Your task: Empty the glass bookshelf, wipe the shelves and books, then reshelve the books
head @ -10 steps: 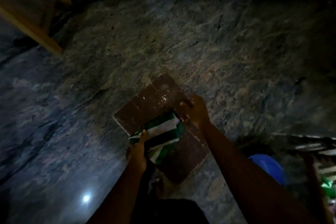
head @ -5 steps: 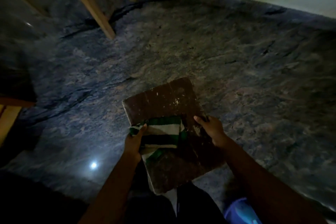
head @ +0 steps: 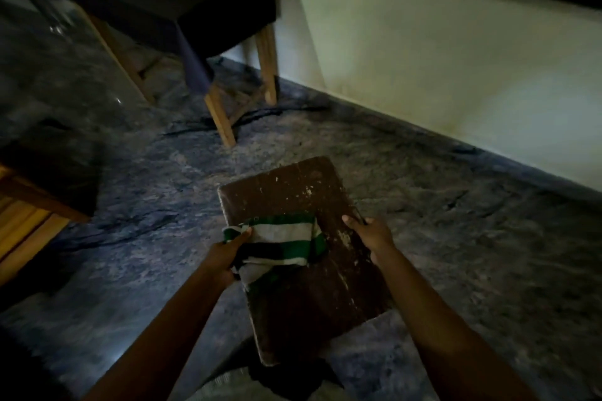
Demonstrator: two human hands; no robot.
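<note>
A worn brown book (head: 286,195) with pale scuffs on its cover is held flat above the stone floor, in the lower middle of the head view. A green, white and dark striped cloth (head: 283,242) lies across its cover. My left hand (head: 224,254) grips the book's left edge and pinches the cloth against it with the thumb. My right hand (head: 369,236) holds the book's right edge, fingers curled round it. The bookshelf is not clearly in view.
A wooden-legged table (head: 224,120) with a dark cloth hanging from it stands at the upper left. A pale wall (head: 439,68) runs along the right. Wooden slats (head: 22,225) show at the left edge. Dark stone floor (head: 456,238) surrounds the book.
The view has tilted up, bringing the table and wall into sight. Both hands still hold the book, and the cloth has shifted slightly across the cover.
</note>
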